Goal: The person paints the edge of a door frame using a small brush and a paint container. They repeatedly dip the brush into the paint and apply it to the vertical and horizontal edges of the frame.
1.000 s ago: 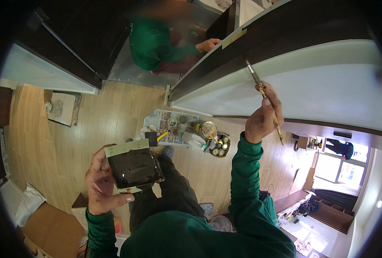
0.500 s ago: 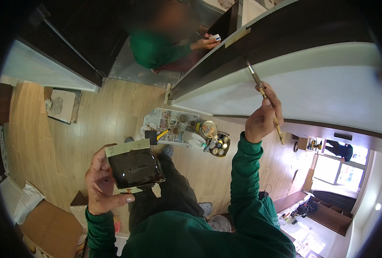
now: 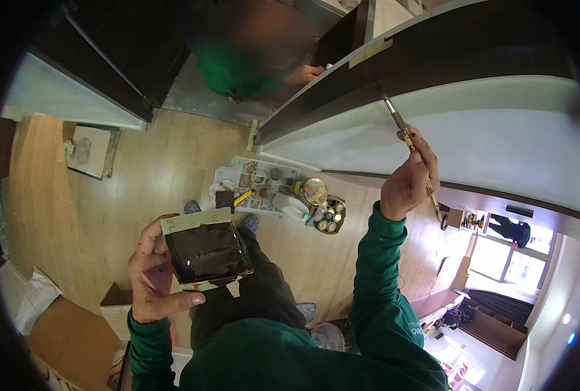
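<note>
The right hand (image 3: 408,179) is clenched around a thin brush (image 3: 410,146) with a yellowish handle, held like a pencil and raised overhead; its bristle end touches the dark brown strip (image 3: 433,55) that runs along the white panel (image 3: 498,143). The left hand (image 3: 151,274) grasps, from below and at the side, a flat board (image 3: 202,251) held level at chest height. The board is pale card or tape at its edges and carries a glossy, near-black coat that looks wet and uneven.

Judged step: touch-up of the dark strip is under way, with the stroke at its near end. The next move calls for a steady, light draw along the strip's edge, keeping the bristles off the white surface, and a level board when reloading.

A strip of pale tape (image 3: 370,52) sits on the dark edge further along. Below, on the wood-plank floor (image 3: 107,189), lies a sheet (image 3: 254,186) bearing small jars, a tin and tape rolls. Another person in a green top (image 3: 237,68) works at the far end, one hand on the same dark edge.
</note>
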